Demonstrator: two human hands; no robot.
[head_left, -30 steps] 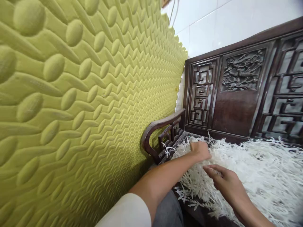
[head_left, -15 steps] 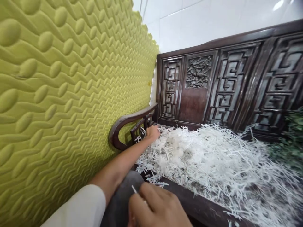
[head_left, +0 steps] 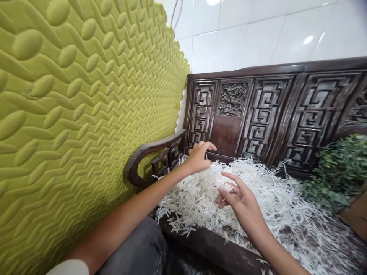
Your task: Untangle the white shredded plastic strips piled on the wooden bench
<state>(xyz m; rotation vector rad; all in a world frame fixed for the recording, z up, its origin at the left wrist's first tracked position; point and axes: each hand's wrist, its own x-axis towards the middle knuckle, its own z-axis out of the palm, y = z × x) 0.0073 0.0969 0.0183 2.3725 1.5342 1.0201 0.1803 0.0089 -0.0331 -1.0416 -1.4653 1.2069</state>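
A heap of thin white branching plastic-looking sprigs [head_left: 195,200] is spread over the seat of a dark carved wooden bench [head_left: 226,131]. My left hand [head_left: 200,156] hovers over the back left of the heap, near the bench's backrest, its fingers curved and apart with nothing visible in them. Above the middle of the heap is my right hand [head_left: 239,194], index finger stretched out and thumb apart from it. White sprig tips show between its fingers; whether they touch the hand or lie behind it, I cannot tell.
A yellow embossed foam mat [head_left: 94,114] stands along the left side, beside the bench's curved armrest [head_left: 143,149]. Green artificial foliage [head_left: 338,172] lies at the right, next to a brown cardboard-like piece [head_left: 357,212]. White tiles [head_left: 246,38] cover the wall behind.
My left hand has lifted from the heap's left end and moved right, its fingers opening. My right hand has gone from the lower front, where it pinched a thin white piece, up over the heap.
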